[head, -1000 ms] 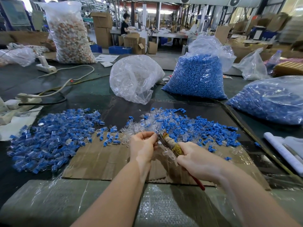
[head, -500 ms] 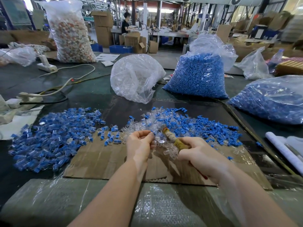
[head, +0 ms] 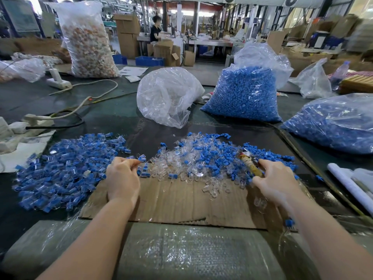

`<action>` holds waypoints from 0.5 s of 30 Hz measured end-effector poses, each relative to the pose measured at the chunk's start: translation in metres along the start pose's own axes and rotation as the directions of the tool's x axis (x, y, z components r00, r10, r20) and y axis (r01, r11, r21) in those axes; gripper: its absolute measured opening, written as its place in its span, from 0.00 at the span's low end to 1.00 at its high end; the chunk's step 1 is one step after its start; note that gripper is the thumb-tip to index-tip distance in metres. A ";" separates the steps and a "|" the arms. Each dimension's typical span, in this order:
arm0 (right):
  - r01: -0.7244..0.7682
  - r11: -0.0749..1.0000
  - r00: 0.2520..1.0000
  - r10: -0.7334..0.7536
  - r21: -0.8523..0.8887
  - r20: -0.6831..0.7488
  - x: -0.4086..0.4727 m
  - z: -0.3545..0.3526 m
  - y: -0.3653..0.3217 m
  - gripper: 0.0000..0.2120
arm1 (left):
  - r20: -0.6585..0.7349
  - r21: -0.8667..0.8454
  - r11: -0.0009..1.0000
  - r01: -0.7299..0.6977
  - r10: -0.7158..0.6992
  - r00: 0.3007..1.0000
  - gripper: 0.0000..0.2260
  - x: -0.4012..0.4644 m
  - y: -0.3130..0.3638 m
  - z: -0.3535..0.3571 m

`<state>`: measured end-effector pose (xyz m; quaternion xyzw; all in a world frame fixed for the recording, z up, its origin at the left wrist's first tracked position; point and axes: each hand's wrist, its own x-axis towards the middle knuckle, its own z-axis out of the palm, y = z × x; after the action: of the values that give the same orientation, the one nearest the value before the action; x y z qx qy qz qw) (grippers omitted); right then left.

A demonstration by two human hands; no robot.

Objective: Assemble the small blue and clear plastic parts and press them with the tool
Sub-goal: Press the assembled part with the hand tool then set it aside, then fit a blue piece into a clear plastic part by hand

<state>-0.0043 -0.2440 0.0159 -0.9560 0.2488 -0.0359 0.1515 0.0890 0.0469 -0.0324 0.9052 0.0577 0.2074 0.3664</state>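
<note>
**Hands apart over the parts piles, tool in the right hand**

The left hand (head: 122, 179) sits at the right-hand edge of the pile of assembled blue-and-clear pieces (head: 60, 170), on the left side of the table (head: 113, 116). Its fingers are curled, and the fingertips pinch a small blue-and-clear piece (head: 141, 158) just above the far edge of the cardboard sheet (head: 177, 203).

The right hand (head: 276, 183) is well apart from the left, at the near right of the mixed heap of loose blue and clear parts (head: 201, 158). It grips the tool (head: 249, 163), whose wrapped yellowish handle runs up and away from the fingers, the tip lying over the blue parts. The fingertips reach down among loose clear parts at the heap's edge; whether they hold one cannot be told.

A few clear parts lie scattered on the cardboard between the hands. Behind the heap stand a crumpled clear bag (head: 167, 96) and a full bag of blue parts (head: 244, 93); another bag of blue parts (head: 333, 122) lies at the right. A bubble-wrap-covered block (head: 181, 253) fills the near edge.
</note>
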 end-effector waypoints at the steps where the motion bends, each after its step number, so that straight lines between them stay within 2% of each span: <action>1: -0.009 1.000 1.000 0.009 -0.021 0.005 0.002 0.001 0.002 0.26 | -0.003 0.021 1.000 -0.017 0.017 1.000 0.09 -0.001 0.001 0.001; 4: -0.012 0.997 1.000 0.013 -0.073 0.013 0.006 0.003 0.006 0.22 | 0.004 0.007 0.997 -0.081 0.081 0.997 0.09 -0.010 0.013 0.005; 9: -0.012 0.996 1.000 0.013 -0.092 0.020 0.005 0.005 0.007 0.20 | 0.133 -0.204 0.954 -0.219 0.249 0.959 0.05 -0.034 0.045 0.015; 15: -0.046 0.986 0.997 0.055 -0.158 0.048 0.004 0.005 0.005 0.24 | 0.374 -0.330 0.873 -0.361 0.471 0.799 0.08 -0.063 0.071 0.032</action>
<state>-0.0023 -0.2487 0.0092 -0.9589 0.2709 0.0129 0.0830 0.0420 -0.0411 -0.0247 0.8667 -0.2544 0.0774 0.4221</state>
